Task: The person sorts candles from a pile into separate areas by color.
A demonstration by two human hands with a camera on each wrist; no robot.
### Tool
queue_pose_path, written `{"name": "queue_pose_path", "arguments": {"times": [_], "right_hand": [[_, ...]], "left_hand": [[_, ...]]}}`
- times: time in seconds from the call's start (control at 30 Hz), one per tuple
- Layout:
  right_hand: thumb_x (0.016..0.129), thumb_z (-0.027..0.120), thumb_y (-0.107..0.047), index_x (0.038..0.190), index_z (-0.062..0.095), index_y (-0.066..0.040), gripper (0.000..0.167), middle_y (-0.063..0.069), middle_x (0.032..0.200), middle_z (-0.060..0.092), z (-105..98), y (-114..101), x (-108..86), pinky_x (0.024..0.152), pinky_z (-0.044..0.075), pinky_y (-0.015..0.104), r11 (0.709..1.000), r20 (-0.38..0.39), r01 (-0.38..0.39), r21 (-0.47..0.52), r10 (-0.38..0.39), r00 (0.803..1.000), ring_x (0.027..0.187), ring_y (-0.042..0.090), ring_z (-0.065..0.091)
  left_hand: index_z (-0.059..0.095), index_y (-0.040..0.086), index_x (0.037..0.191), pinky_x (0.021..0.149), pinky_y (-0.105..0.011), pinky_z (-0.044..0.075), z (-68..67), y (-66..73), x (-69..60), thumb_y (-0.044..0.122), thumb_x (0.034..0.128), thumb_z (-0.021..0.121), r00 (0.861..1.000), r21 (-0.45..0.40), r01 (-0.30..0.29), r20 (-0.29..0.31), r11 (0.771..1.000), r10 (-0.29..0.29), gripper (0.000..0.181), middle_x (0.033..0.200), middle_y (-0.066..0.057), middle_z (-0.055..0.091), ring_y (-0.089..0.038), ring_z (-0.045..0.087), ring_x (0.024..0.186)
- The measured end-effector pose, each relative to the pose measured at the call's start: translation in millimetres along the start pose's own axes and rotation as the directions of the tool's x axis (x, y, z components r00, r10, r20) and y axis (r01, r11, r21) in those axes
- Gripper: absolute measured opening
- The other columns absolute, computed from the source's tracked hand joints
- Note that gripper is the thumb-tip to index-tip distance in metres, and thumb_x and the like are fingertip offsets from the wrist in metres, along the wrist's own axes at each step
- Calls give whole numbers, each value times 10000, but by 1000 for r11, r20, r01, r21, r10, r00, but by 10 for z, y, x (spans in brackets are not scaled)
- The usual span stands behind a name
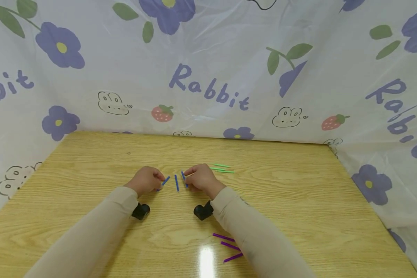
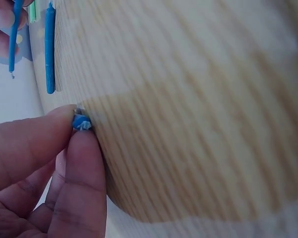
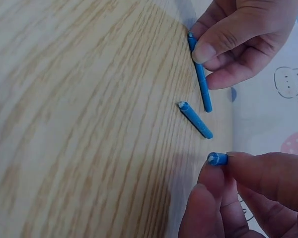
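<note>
My left hand (image 1: 147,180) pinches a blue stick (image 1: 166,180) between thumb and fingers; in the left wrist view only the stick's end (image 2: 81,122) shows. My right hand (image 1: 201,179) pinches another blue stick (image 1: 183,176), whose end (image 3: 217,158) points at the right wrist camera. Between the two hands a third blue stick (image 1: 176,183) lies on the wooden table (image 1: 90,162), touched by neither hand; it also appears in the right wrist view (image 3: 195,120).
Several green sticks (image 1: 225,172) lie just beyond my right hand. Purple sticks (image 1: 232,257) lie nearer, partly beside my right sleeve (image 1: 253,231). A white printed cloth (image 1: 208,119) hangs behind the table and along its sides.
</note>
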State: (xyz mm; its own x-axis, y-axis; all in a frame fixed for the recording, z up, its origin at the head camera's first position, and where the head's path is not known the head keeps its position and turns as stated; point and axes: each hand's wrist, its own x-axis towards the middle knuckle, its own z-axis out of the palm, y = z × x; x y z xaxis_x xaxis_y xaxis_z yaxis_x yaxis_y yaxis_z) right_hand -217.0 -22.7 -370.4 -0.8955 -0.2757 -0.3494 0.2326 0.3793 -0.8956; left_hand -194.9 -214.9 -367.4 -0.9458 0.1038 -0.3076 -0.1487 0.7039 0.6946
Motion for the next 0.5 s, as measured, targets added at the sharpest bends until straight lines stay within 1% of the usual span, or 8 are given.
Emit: {"name": "queue_pose_path", "arguments": {"times": [0.1,0.27,0.5], "right_hand": [[874,612,47,1100,681,38,237,71,688,594,15,-5,8,506,434,233,999,-15,2,-46,-3,1000,547,131,492],[872,634,25,1074,707,10,215,50,728,628,45,-6,26,520,498,223,986,-47,10,-166,-18,999,582,119,547],[858,643,39,1029,723,6,191,63,694,636,80,-30,50,484,491,216,970,-72,11,-245,-29,997,532,123,541]], "left_hand": [[642,-103,1057,648,-298,504,-4,4,-4,-58,825,641,1000,-7,-13,-2,1000,13,236,1051,-210,642,-193,596,771],[642,-113,1046,633,-292,500,0,6,-8,-69,814,644,1000,-11,-27,-10,1000,27,236,1062,-222,642,-190,594,763],[640,-112,1048,624,-293,500,-6,-14,-5,-69,818,637,1000,-13,-18,-9,1000,18,234,1051,-219,642,-186,599,745]]}}
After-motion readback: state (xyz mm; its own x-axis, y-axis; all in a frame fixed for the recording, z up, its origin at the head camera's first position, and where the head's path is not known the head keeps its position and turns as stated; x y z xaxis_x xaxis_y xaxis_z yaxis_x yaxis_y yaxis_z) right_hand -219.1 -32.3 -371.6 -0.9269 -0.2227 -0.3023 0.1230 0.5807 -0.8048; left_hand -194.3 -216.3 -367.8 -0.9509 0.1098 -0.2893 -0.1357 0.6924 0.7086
